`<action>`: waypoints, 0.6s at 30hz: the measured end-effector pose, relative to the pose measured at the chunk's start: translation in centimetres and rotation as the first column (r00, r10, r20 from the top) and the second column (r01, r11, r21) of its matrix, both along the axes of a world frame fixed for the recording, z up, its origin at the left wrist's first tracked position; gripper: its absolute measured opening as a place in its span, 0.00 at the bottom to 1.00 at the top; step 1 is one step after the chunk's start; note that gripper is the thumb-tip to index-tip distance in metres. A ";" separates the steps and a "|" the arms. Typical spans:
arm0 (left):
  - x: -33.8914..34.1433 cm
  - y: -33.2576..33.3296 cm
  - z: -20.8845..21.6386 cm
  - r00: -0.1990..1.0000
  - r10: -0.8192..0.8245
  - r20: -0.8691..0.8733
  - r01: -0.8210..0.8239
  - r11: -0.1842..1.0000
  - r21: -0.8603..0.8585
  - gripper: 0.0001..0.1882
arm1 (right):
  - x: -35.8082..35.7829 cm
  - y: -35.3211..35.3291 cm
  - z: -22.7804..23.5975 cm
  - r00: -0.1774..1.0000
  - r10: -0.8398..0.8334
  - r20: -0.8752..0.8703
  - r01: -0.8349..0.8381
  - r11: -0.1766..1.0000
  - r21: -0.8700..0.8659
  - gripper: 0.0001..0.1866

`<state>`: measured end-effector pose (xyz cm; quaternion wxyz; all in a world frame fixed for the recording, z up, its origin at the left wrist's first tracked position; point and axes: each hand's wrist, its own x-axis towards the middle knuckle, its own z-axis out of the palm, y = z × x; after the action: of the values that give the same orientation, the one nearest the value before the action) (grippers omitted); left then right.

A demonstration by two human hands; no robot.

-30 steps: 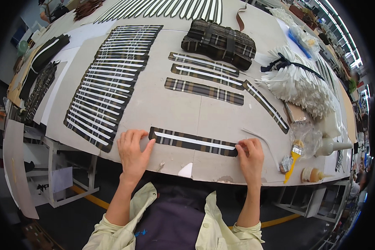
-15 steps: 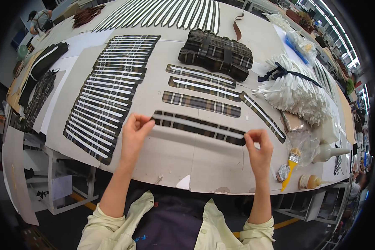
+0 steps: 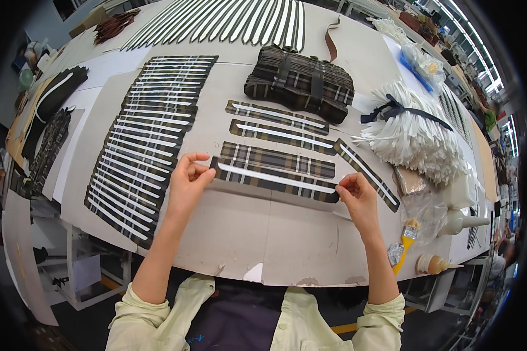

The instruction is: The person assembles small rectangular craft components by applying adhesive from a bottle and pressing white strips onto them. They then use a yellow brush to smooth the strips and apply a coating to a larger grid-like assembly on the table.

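Note:
A plaid fabric strip with a white band along its length [image 3: 275,182] stretches between my hands at the table's near middle. My left hand [image 3: 188,181] pinches its left end, and my right hand [image 3: 359,200] pinches the right end. Just beyond it lies a plaid strip with no white band [image 3: 275,159], its near edge close to the held strip; whether they touch is unclear. Two banded plaid strips [image 3: 278,136] lie farther back. A slanted banded strip [image 3: 366,174] lies beyond my right hand.
A strapped bundle of plaid strips [image 3: 301,82] stands behind. Overlapping banded strips [image 3: 140,140] fill the left. At right are a tied bunch of white strips [image 3: 416,131], a yellow-handled brush [image 3: 405,243], a white squeeze bottle [image 3: 459,222] and an amber-filled bottle [image 3: 430,264].
The held strip has moved away from me, from a gap to close beside the unbanded strip. Both hands still pinch its ends. The whole view has shifted slightly.

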<state>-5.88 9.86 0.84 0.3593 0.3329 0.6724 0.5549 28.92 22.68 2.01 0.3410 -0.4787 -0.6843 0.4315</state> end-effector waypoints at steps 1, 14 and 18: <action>0.2 -0.4 -0.3 0.999 0.003 -0.053 -0.003 1.000 -0.008 0.16 | 0.2 -0.4 -0.4 1.000 0.019 0.013 -0.020 0.999 0.030 0.06; 0.3 -1.0 -1.8 0.769 0.045 -0.638 -0.048 0.999 0.013 0.13 | -4.6 -0.1 0.9 0.903 0.026 0.429 -0.276 0.799 0.534 0.04; 1.0 0.0 -1.4 0.755 0.010 -0.655 -0.083 0.993 -0.081 0.11 | -9.9 -0.3 1.3 0.865 0.201 0.460 -0.430 0.767 0.475 0.05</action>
<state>-4.92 9.85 -0.56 0.1051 0.4694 0.7919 0.3762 19.05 22.36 3.35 0.2471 -0.3065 -0.9051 0.1603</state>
